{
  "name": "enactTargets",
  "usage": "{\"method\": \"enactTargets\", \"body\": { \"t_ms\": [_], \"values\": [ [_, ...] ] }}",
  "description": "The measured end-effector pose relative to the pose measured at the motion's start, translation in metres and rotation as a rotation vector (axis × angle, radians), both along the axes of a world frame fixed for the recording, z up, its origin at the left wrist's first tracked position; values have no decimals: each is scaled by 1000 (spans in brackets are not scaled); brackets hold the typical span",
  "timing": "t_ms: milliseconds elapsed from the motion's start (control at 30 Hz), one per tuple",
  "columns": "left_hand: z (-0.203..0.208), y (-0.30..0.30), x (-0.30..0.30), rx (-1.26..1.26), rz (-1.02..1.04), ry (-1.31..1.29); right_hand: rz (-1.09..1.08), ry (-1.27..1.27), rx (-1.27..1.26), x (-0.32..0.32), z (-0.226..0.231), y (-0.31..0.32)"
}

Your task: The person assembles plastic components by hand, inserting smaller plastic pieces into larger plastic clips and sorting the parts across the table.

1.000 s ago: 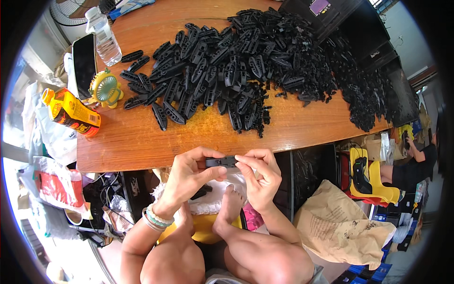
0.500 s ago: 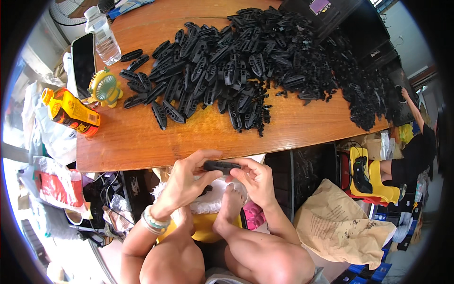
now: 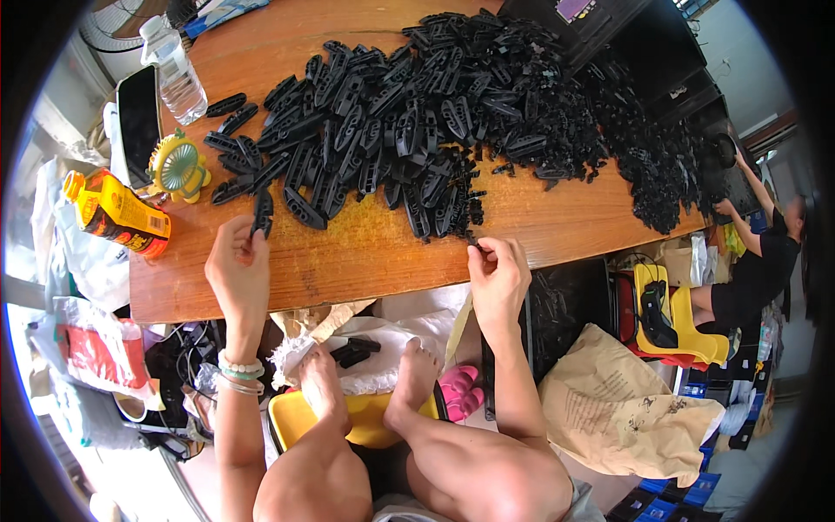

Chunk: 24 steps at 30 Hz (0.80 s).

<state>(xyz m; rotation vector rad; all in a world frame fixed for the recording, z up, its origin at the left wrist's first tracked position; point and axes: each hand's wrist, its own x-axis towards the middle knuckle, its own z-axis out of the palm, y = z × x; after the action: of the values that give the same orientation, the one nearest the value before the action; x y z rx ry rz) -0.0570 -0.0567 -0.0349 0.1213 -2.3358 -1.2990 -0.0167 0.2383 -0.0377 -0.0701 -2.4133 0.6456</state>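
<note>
Where the knees part at the near edge, both feet rest on a yellow stool [image 3: 296, 418], with a white sack [image 3: 370, 379] just beyond it. Past the sack, the left hand [image 3: 237, 265] pinches a black elongated part [image 3: 263, 211] between thumb and fingers, over the near left area of the wooden table [image 3: 374, 252]. The long axis of this part runs nearly straight away from the person; its exposed end points toward the pile, and the fingers cover its near end. Clearance from the tabletop cannot be determined. The right hand [image 3: 500, 283] has its thumb and fingertips drawn together at a small black piece [image 3: 472, 239], beside the pile's near edge; whether the piece is gripped cannot be determined. Farther on, the pile of black parts [image 3: 374, 113] spreads across the table, its long axes mixed. Left of it stand a yellow bottle [image 3: 120, 211], a small fan [image 3: 181, 167] and a clear bottle [image 3: 178, 74].
</note>
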Motion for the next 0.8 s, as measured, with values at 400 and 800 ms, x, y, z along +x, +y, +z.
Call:
{"method": "enactTargets", "body": {
  "t_ms": [400, 800],
  "values": [
    [31, 57, 54, 1098, -574, -596, 391, -51, -941, 40, 36, -52],
    [56, 64, 60, 881, -853, -596, 507, -236, -843, 48, 52, -66]
  ]
}}
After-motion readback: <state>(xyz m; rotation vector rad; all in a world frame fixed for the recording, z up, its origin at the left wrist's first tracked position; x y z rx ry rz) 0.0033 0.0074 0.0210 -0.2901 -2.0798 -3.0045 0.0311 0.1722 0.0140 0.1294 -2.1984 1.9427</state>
